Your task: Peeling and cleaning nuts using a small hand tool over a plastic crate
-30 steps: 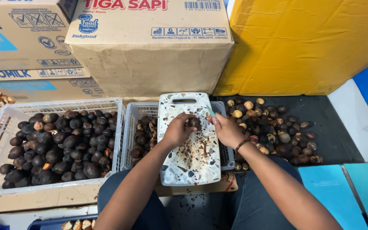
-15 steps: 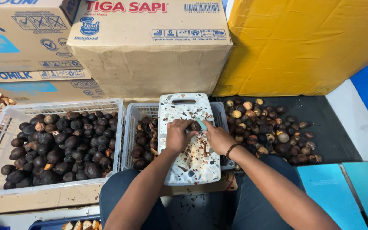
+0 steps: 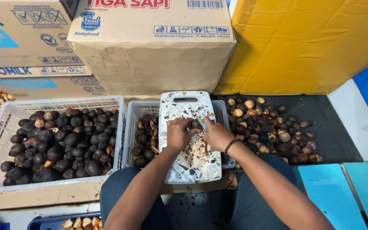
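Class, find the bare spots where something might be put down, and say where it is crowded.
Free: the dark mat right of the loose nut pile, bordered by yellow sheeting. Crowded: white plastic crate, speckled cutting board under both hands.

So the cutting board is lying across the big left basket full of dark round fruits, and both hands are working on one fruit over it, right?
Not quite. The head view shows the cutting board lying across the smaller middle basket, not the big left basket. The rest holds: the left hand and right hand meet on one dark fruit over the board.
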